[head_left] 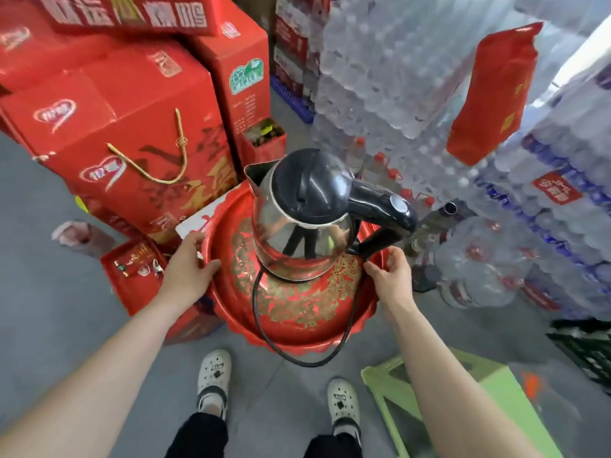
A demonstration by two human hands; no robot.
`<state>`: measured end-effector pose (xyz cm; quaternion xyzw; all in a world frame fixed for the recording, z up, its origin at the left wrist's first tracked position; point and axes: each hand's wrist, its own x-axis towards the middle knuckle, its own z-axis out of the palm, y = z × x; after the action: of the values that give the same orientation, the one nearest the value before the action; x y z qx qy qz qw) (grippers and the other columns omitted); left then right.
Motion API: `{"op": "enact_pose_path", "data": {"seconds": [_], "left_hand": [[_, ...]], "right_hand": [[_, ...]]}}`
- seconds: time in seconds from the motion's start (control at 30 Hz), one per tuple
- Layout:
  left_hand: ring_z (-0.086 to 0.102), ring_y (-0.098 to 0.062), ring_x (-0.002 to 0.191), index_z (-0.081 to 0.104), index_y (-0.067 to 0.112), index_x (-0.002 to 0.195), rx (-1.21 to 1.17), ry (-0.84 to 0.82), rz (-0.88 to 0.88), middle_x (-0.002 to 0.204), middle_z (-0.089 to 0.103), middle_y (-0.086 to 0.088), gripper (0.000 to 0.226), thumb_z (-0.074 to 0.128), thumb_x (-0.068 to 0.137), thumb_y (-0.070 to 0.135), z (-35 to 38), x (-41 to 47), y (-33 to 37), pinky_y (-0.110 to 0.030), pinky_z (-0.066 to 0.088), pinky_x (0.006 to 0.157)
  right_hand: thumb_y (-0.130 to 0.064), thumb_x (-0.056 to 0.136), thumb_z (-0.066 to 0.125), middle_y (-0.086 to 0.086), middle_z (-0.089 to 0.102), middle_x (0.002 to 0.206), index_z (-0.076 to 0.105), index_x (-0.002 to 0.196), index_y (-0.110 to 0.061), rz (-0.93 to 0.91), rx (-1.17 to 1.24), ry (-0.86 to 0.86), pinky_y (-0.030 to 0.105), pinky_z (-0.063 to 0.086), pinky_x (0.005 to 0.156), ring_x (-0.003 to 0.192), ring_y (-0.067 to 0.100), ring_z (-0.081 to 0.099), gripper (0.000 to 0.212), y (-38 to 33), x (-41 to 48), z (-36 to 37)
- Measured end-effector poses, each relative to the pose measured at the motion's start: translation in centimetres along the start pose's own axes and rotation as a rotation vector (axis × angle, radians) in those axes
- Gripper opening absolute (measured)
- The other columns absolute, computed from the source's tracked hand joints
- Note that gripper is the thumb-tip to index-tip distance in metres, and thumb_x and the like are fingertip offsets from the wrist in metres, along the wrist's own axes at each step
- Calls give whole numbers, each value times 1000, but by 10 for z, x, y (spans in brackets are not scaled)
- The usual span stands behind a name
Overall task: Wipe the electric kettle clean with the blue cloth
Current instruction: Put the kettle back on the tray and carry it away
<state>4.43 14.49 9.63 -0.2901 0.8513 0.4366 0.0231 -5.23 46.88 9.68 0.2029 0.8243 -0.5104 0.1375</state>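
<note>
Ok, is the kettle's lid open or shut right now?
Shut. The black lid sits flat on the electric kettle, with no gap at its rim. The kettle stands upright on the red tray.

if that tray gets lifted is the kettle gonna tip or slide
Likely top-heavy: the kettle stands tall on the shallow red tray. Its shiny steel body may slide on the glossy surface. The floppy cord drooping over the rim could snag and tug it.

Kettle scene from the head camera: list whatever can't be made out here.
- Blue cloth: nowhere in the head view.
- Far side of the kettle: turned away; dirt cannot be judged.
- What carries the red tray: hidden beneath it.
- Cord plug end: lost behind the right hand.
- Left hand fingertips: tucked over the tray rim.
</note>
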Motion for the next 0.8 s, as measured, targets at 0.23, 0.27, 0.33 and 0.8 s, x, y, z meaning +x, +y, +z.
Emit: {"op": "enact_pose_path", "data": {"seconds": [0.23, 0.27, 0.33, 0.8], "left_hand": [[62, -36, 101, 52, 7, 118, 87, -77, 4, 108, 64, -15, 42, 70, 81, -1, -12, 100, -106, -48, 47, 92], [62, -36, 101, 51, 7, 119, 98, -79, 9, 109, 64, -16, 42, 69, 81, 0, -10, 111, -116, -48, 46, 92], [60, -37, 106, 50, 6, 121, 100, -81, 16, 114, 63, -19, 44, 68, 82, 1, -6, 131, -131, -49, 45, 96], [54, -40, 118, 48, 3, 134, 172, 5, 84, 130, 57, -21, 52, 65, 85, 3, 31, 175, -168, -47, 38, 103]], "right_hand": [[-3, 85, 69, 7, 69, 108, 56, 105, -21, 75, 30, 55, 52, 52, 98, 105, 28, 66, 30, 34, 21, 132], [-3, 85, 70, 6, 69, 109, 57, 106, -22, 76, 27, 60, 52, 53, 98, 105, 27, 66, 31, 38, 27, 144], [-5, 84, 70, 7, 70, 110, 58, 106, -22, 72, 22, 74, 52, 53, 98, 105, 27, 66, 30, 42, 39, 164], [-7, 87, 68, -2, 65, 98, 57, 103, -19, 108, -1, 137, 49, 54, 97, 101, 25, 65, 23, 74, 80, 212]]}}
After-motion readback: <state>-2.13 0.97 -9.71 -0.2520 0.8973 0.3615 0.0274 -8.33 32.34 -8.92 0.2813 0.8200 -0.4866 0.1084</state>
